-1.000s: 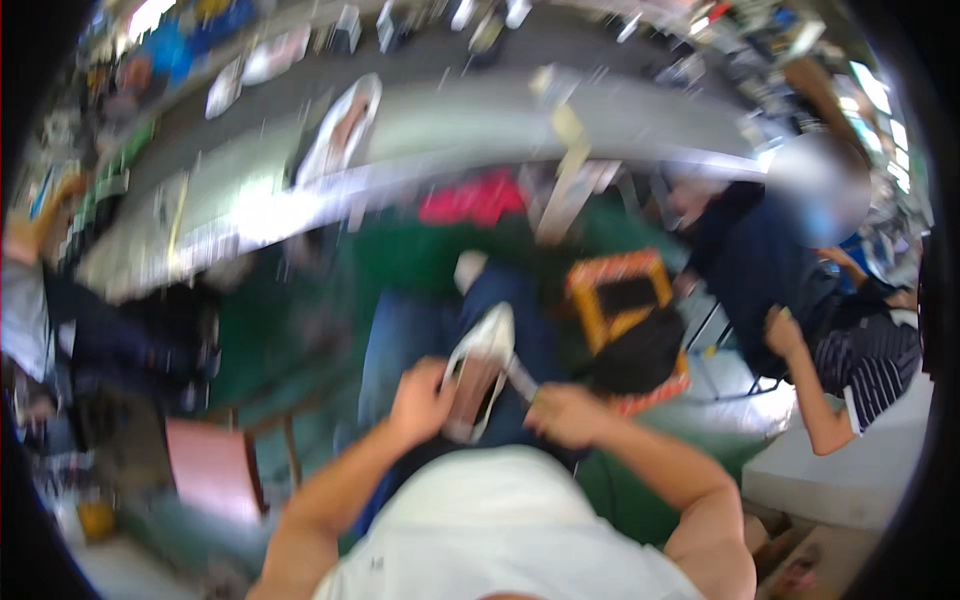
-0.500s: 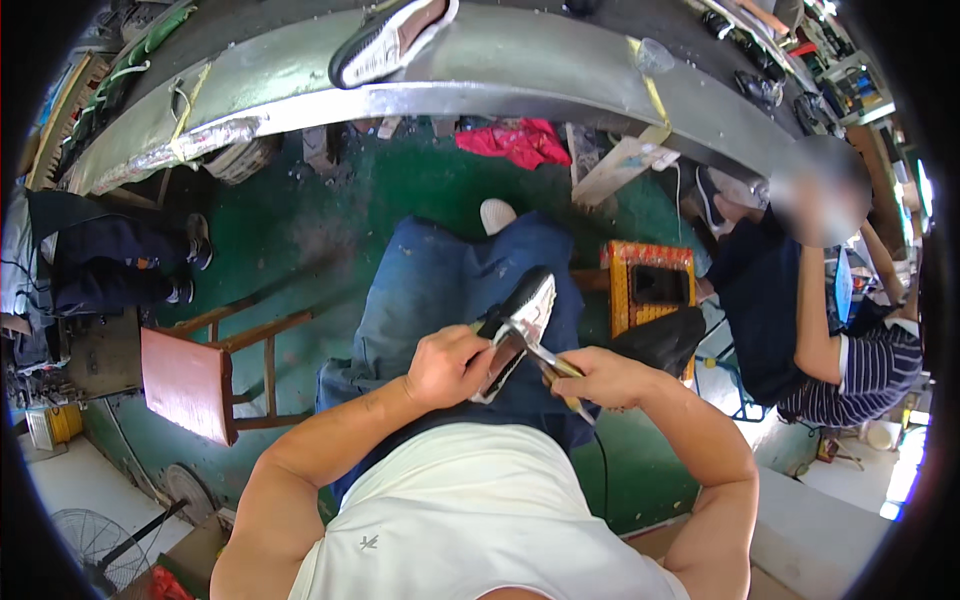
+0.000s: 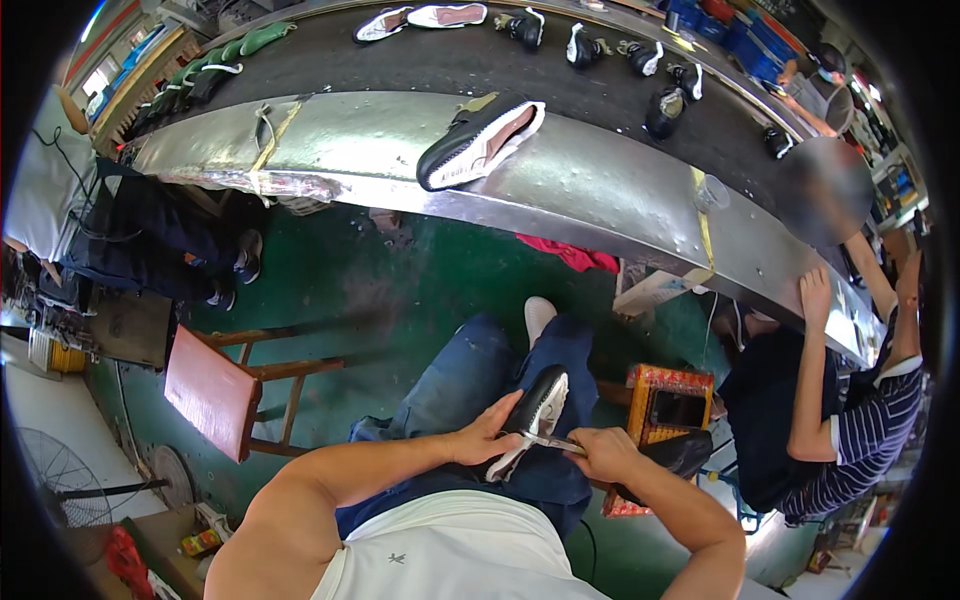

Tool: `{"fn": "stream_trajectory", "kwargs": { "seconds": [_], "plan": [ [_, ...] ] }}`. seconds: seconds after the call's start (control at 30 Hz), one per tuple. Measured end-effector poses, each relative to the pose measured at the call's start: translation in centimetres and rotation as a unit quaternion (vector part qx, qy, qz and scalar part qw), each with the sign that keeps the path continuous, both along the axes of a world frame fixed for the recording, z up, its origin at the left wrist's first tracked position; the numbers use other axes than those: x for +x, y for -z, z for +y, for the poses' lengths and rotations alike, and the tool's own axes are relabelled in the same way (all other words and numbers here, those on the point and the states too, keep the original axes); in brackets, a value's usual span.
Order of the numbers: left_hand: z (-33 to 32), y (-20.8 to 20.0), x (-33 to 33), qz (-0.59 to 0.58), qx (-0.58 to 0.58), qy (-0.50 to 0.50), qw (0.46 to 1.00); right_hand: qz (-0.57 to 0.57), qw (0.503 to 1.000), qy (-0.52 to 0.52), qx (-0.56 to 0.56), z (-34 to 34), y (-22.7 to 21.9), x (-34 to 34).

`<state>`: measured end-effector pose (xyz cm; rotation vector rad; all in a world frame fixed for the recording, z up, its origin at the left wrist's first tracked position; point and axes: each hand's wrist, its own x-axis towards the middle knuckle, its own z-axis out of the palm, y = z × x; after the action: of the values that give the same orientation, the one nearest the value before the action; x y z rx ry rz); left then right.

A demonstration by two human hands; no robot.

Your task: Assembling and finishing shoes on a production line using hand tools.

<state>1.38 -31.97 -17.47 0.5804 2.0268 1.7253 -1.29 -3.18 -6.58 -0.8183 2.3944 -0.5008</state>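
Observation:
Across my lap, over the blue trousers [image 3: 450,370], lies a black shoe upper [image 3: 545,385] with its pale underside and ragged inner edge turned up. My left hand [image 3: 488,432] is wrapped along its left side, with the fingers toward the toe. In my right hand [image 3: 607,455] is a pair of metal pincers [image 3: 552,441]. Their head reaches left to the shoe's edge, close to my left fingertips. My palm hides most of the handles, and I cannot tell whether the jaws grip the material.
Ahead runs a dark conveyor belt [image 3: 350,75] with a metal edge [image 3: 350,130]; another shoe [image 3: 485,140] rests there, and several more stand beyond. A stool [image 3: 210,390] is at left, a yellow-and-red woven seat [image 3: 640,425] at right. A co-worker in a striped sleeve [image 3: 880,420] sits at right.
My view has tilted up, showing more of the belt. My left hand has gone from a pinch near the shoe's edge to holding its side. The pincers now lie flatter across it.

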Motion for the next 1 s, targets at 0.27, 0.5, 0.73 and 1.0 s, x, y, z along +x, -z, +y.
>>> {"fn": "stream_trajectory", "kwargs": {
  "seconds": [0.27,0.5,0.73,1.0],
  "plan": [
    [1.1,0.7,-0.9,0.064,-0.027,-0.067,0.995,-0.085,0.993,0.066,-0.052,0.6,-1.7,0.1],
    [1.7,-0.3,-0.7,-0.136,0.060,-0.057,0.987,-0.011,0.990,0.119,-0.071,-0.6,-0.4,1.4],
    [2.1,-0.6,0.8,-0.046,-0.010,-0.126,0.991,-0.317,0.864,0.363,-0.145,-4.6,0.4,4.2],
    [2.1,-4.2,0.3,0.108,-0.202,-0.062,0.971,-0.477,0.759,0.368,-0.244,-1.6,2.8,4.7]
  ]
}}
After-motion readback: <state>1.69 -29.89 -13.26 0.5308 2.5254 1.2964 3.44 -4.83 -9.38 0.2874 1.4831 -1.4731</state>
